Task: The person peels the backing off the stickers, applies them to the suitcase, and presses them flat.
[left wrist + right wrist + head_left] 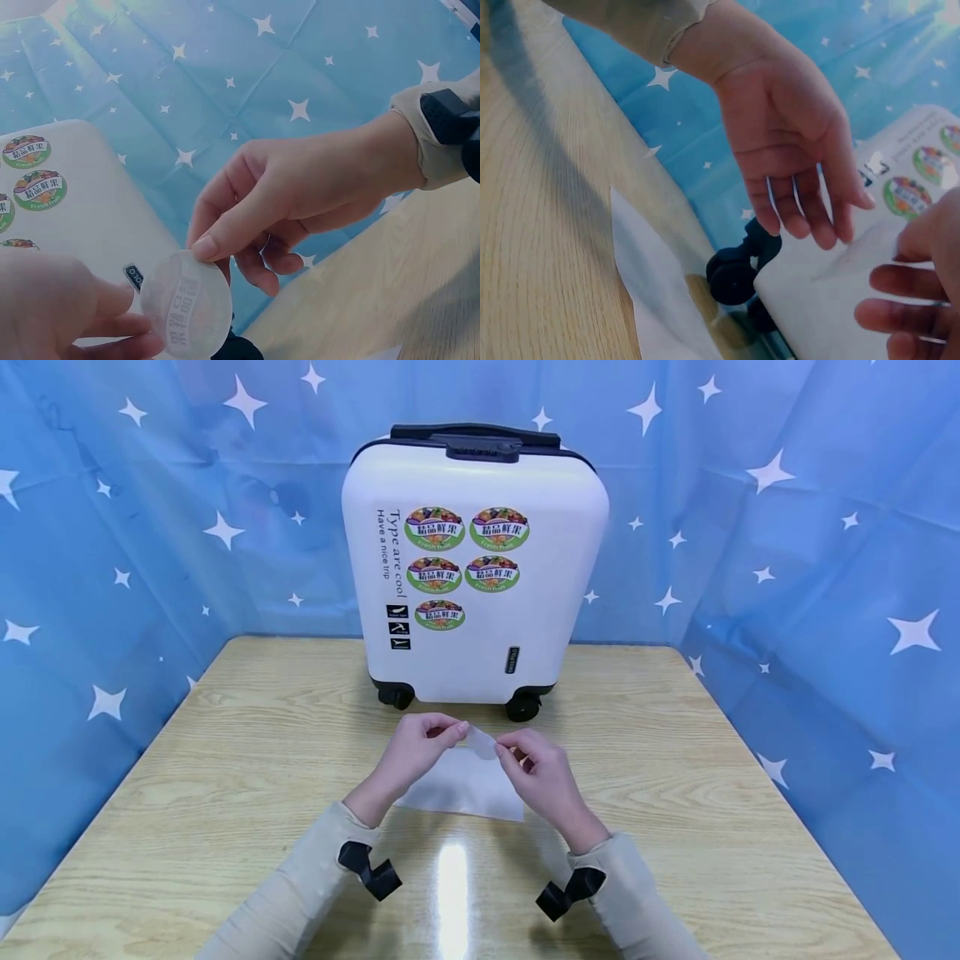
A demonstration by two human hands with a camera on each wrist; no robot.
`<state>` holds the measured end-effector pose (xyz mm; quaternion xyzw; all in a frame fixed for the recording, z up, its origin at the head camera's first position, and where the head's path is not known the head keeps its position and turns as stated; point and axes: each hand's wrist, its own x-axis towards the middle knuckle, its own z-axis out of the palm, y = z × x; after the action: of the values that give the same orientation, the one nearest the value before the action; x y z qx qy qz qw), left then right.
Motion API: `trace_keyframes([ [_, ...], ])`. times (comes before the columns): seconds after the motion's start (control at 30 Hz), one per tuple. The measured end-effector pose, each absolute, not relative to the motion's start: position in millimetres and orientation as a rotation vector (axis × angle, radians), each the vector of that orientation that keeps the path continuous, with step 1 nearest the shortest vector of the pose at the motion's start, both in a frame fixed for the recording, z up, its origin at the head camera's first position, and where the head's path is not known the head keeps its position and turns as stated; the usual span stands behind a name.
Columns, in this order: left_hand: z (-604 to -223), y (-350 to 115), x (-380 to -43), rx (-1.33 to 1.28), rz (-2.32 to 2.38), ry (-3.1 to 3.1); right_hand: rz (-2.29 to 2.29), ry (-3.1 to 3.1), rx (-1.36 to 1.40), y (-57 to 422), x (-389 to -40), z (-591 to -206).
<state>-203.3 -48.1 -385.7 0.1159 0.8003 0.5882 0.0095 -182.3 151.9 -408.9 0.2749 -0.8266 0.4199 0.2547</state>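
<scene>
Between my two hands is a round fruit sticker [482,745], its pale back showing with faint lettering in the left wrist view [187,304]. My left hand [422,745] holds its left edge at the fingertips. With thumb and forefinger, my right hand [546,774] pinches the opposite edge. Below them a white sheet of paper [461,789] lies on the table. Behind stands a white suitcase [555,560], upright on black wheels. Several oval fruit stickers [439,615] are on its front, in two columns, the left one longer.
The wooden table [247,735] extends to both sides of the hands. Blue curtains [810,568] with white stars hang behind and beside it. The suitcase has a black top handle [480,431], printed lettering and a small dark label [512,660]. Black bands [367,870] circle both sleeves.
</scene>
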Motion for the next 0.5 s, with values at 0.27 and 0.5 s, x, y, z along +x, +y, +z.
trace_keyframes([
  [0.27,-387.6,-46.8,-203.8,0.376,1.885,2.455,1.063,-2.150,0.970,149.1,-184.7,-410.7],
  [0.5,-384.6,-47.1,-200.4,0.361,1.927,2.412,1.050,-2.159,1.013,147.3,-183.6,-415.9],
])
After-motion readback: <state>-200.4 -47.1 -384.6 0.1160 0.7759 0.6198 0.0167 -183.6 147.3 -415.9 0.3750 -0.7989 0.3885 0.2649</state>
